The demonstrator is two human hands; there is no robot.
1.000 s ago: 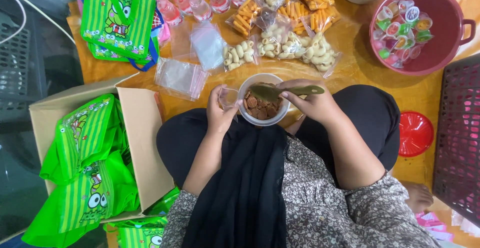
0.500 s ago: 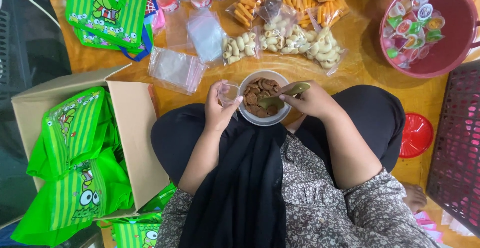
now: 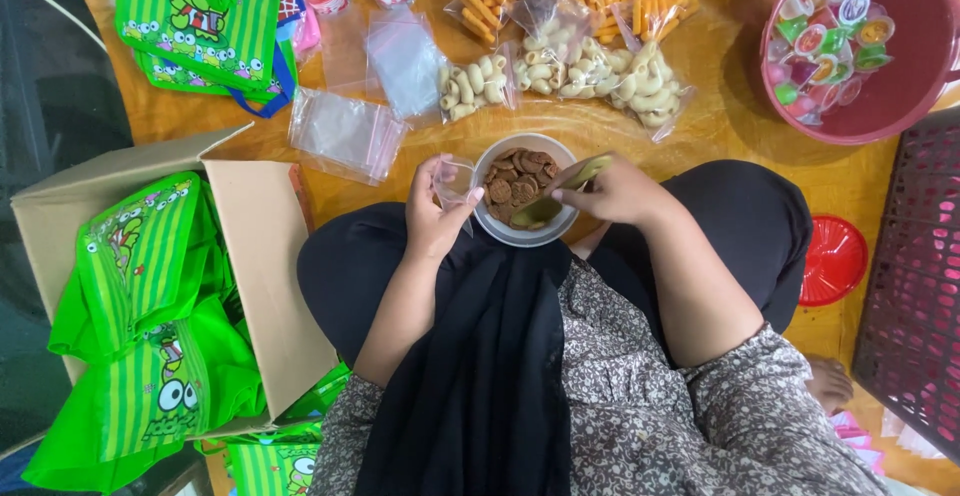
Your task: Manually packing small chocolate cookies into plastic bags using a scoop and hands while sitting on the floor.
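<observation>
Orange floor covering [image 3: 720, 96] carries snack packets [image 3: 600, 66], empty clear bags [image 3: 345, 134] and a pink basin [image 3: 880, 106]. On the person's lap sits a bowl of brown cookies [image 3: 520, 188]. Left hand [image 3: 435, 211] pinches a small clear bag [image 3: 455, 181] just beside the bowl; right hand [image 3: 615, 191] grips a green scoop [image 3: 560, 194] dipped among the cookies.

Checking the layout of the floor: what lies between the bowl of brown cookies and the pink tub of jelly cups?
In the head view, bare orange floor separates the bowl and the tub.
</observation>
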